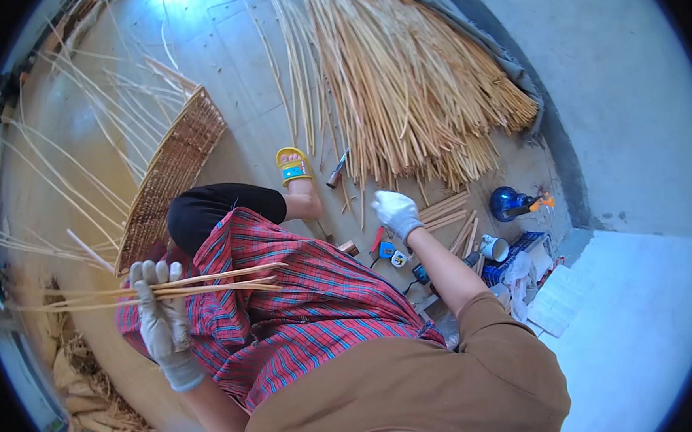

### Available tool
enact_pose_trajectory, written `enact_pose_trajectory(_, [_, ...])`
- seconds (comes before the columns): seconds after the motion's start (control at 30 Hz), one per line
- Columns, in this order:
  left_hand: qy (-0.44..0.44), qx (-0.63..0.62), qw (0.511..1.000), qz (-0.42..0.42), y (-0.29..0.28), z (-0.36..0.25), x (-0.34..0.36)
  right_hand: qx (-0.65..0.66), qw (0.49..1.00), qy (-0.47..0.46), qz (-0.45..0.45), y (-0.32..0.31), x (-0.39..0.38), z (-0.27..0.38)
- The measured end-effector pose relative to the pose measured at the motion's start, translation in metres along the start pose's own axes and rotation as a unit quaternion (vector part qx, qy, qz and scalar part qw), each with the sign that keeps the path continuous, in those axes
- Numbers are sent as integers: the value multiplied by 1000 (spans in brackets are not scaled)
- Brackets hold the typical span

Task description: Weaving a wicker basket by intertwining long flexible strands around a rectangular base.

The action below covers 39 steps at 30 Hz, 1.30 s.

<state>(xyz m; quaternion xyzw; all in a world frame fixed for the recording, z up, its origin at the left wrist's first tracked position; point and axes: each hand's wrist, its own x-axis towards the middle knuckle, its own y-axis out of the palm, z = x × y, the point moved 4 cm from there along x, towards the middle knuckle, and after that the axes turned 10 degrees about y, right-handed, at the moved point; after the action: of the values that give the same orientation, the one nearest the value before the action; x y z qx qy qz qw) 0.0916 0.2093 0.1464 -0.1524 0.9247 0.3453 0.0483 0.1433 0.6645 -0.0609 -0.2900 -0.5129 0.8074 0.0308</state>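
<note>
My left hand [162, 316], in a pale work glove, grips several thin pale canes [243, 285] across the checked red cloth [309, 309] on my lap. A curved woven panel [166, 173] with long loose canes radiating from it stands at the left, just beyond that hand. My right hand [396, 213], also gloved, is out over the floor beside a large heap of canes [425, 86], its fingers curled; what they hold, if anything, is hidden. A small dark-handled tool [337, 168] lies to its upper left.
Short wood strips [441, 210], a tape measure [387, 250], a blue bottle with an orange nozzle [509, 205], a mug [495, 247] and a plastic crate [518, 254] lie at the right, near a white wall [637, 115]. Crumpled brown material [83, 374] lies at lower left.
</note>
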Motion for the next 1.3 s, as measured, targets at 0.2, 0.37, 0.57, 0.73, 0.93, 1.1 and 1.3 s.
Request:
enact_pose_trajectory(0.2, [-55,1,997,-52,-3,50,2,-37,937,315,146,114,6,-102])
enact_pose_trajectory(0.37, [-38,34,995,-86,9,54,2,-119,858,474,159,140,2,-100])
enact_pose_trajectory(0.57, [-10,107,990,-93,22,48,4,-119,854,488,136,149,10,-93])
enact_pose_trajectory(0.73, [-1,95,994,-48,26,46,0,-12,891,442,98,164,15,-131])
enact_pose_trajectory(0.93, [-10,57,998,-4,22,41,-10,380,860,280,193,125,-22,-92])
enact_pose_trajectory(1.1, [-31,55,998,23,11,38,-23,570,799,60,179,-5,-35,55])
enact_pose_trajectory(1.3, [64,194,979,-8,-3,31,-42,443,828,-249,237,-112,-98,271])
